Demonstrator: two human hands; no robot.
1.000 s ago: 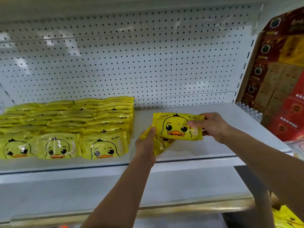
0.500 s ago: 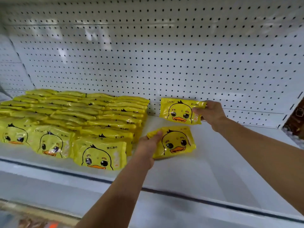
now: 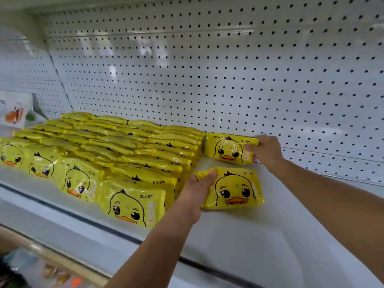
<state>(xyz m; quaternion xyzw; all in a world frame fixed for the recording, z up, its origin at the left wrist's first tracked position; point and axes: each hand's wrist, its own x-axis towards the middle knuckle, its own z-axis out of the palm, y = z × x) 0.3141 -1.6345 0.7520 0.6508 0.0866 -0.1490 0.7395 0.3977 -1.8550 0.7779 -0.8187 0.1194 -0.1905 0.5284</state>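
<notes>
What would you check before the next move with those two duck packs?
1. Grip of right hand on rear duck pack: ok, it holds the right end.
2. Grip of left hand on front duck pack: ok, pinching the crumpled left corner.
3. Rear duck pack upright beside the stocked rows: ok.
4. Front duck pack upright: not ok, tilted back.
5. Bare shelf space right of the stocked rows: ok.
6. Rear duck pack's base resting on the shelf: cannot tell.
</notes>
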